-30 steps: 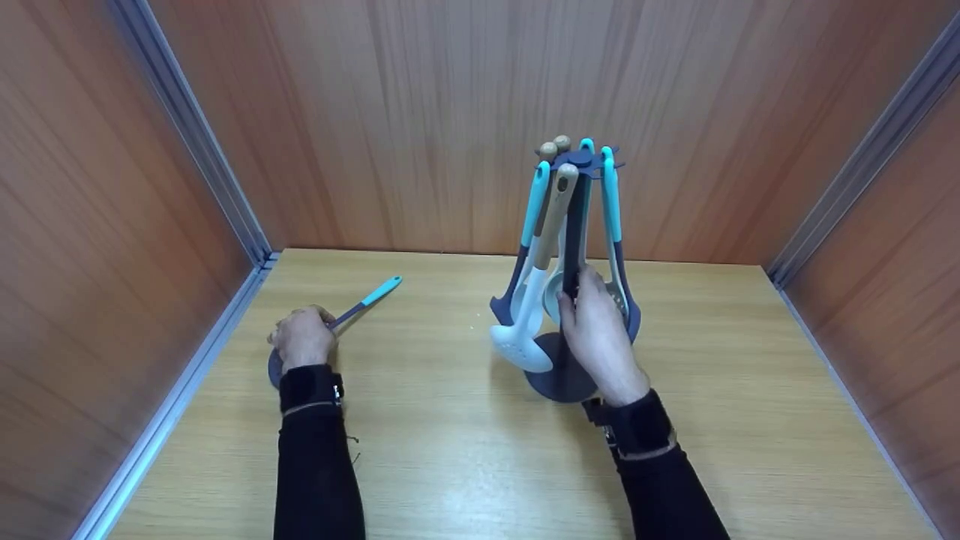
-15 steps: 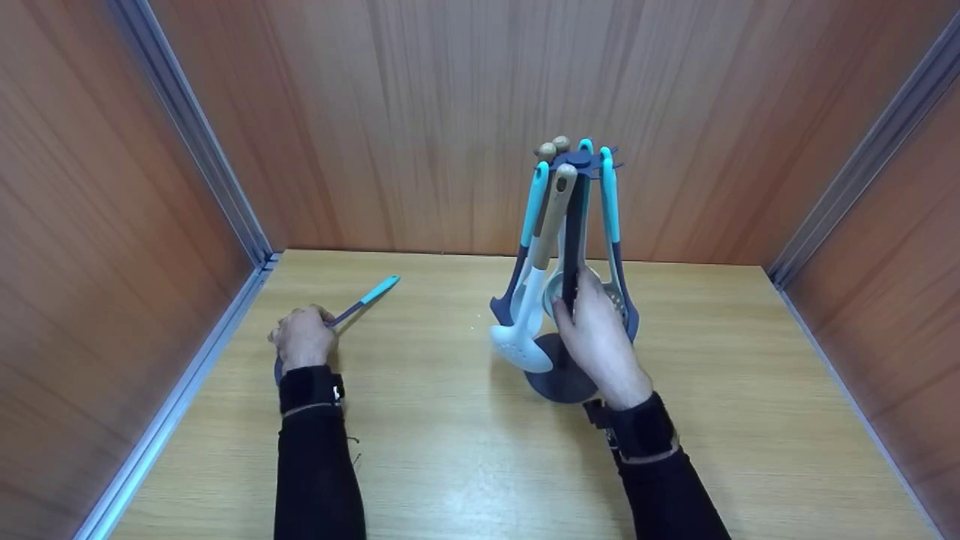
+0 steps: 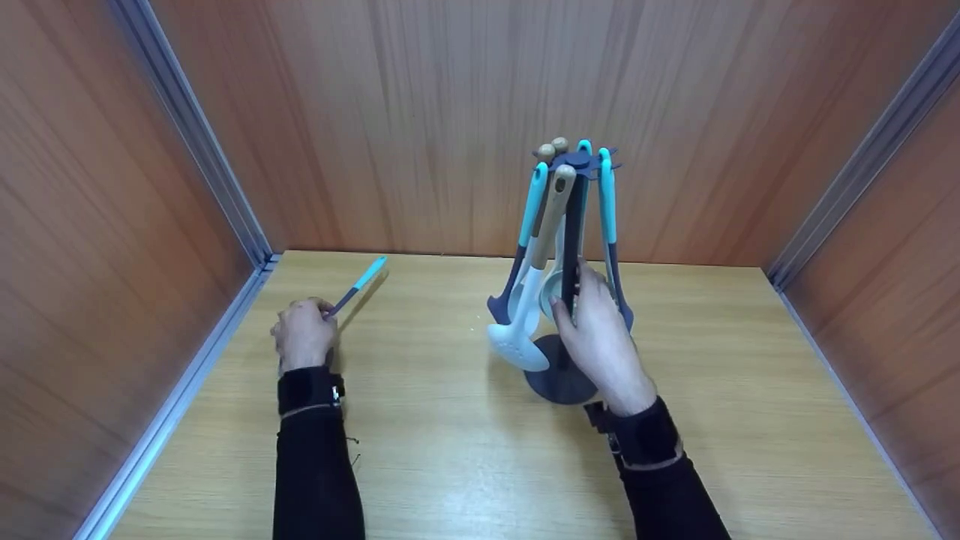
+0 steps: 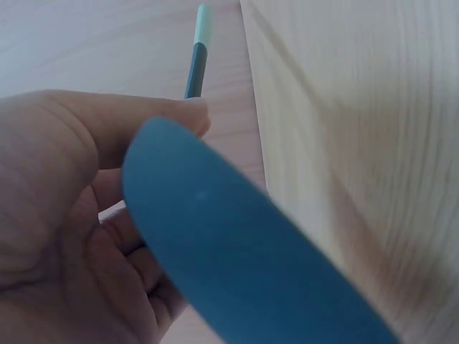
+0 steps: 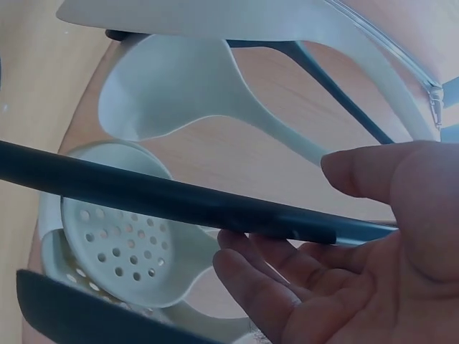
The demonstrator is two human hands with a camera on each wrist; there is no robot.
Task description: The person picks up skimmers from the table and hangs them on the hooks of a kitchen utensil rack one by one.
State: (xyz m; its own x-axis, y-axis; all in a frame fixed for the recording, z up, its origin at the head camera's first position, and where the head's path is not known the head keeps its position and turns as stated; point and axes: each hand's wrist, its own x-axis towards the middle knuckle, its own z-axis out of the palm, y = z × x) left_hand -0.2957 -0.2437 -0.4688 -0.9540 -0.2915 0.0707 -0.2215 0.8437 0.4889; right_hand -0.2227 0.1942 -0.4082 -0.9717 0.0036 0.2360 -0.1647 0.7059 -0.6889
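Observation:
In the head view my left hand (image 3: pixel 304 334) pinches the dark shaft of a spatula (image 3: pixel 370 274) at the left of the table. Its turquoise handle points up and away, raised above its shadow. The left wrist view shows its flat dark blade (image 4: pixel 222 222) close to the camera, under my palm. My right hand (image 3: pixel 600 337) is at a utensil stand (image 3: pixel 574 225), fingers curled round its dark pole (image 5: pixel 179 201). In the right wrist view the thumb is apart from the pole. A pale slotted ladle (image 3: pixel 517 345) hangs at the stand's front left.
Several other utensils hang round the stand, among them a turquoise-handled one (image 3: pixel 607 199) and a pale skimmer (image 5: pixel 122 244) with holes. The stand's round base (image 3: pixel 562 386) rests on the wooden table (image 3: pixel 442 420). Wood panels (image 3: pixel 420 127) enclose the back and sides.
The spatula's handle has lifted and swung a little left, its shadow now parted from it. The hanging utensils have shifted slightly left; my right hand stays at the pole.

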